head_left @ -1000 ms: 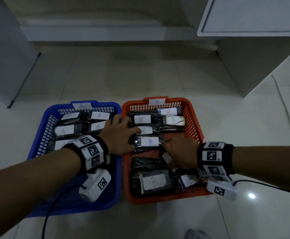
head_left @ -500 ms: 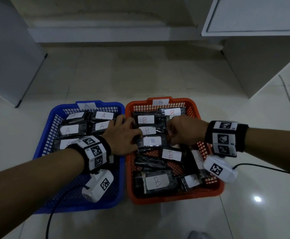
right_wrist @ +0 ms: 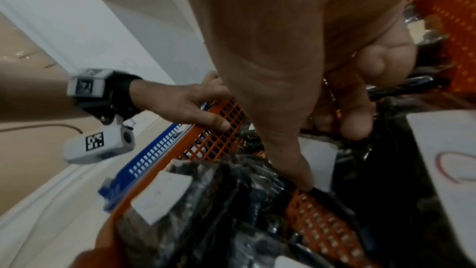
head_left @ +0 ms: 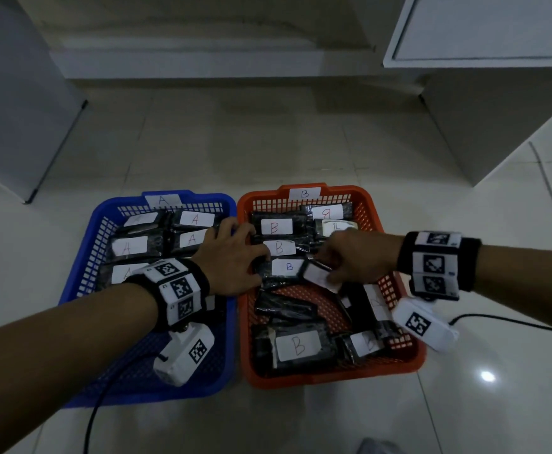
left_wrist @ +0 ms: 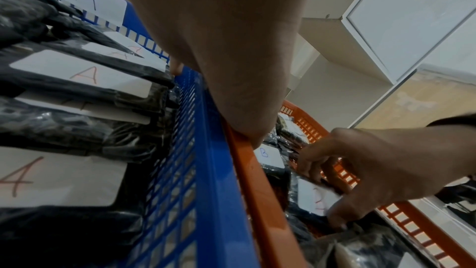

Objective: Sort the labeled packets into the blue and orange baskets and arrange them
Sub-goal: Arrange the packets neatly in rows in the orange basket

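The blue basket [head_left: 81,280] holds black packets labeled A [head_left: 196,219] in rows. The orange basket [head_left: 405,362] beside it holds packets labeled B [head_left: 276,226]. My left hand [head_left: 232,257] lies spread across the two touching rims, fingertips against the packet with a blue-ink B [head_left: 287,267]. My right hand [head_left: 350,257] pinches a white-labeled B packet [head_left: 315,273] by its end, tilted up just right of that one. The left wrist view shows fingers and thumb round this packet [left_wrist: 316,195]. In the right wrist view its label [right_wrist: 319,154] sits under my thumb.
Loose B packets [head_left: 297,345] lie crooked in the near half of the orange basket, with bare mesh floor [head_left: 304,293] in the middle. A white cabinet [head_left: 484,93] stands back right and a grey panel [head_left: 12,103] back left. Cables trail on the tiled floor [head_left: 268,152].
My right hand went from the basket's near half to the back row, then came back to the middle and picked up a B packet. The left hand stayed put.
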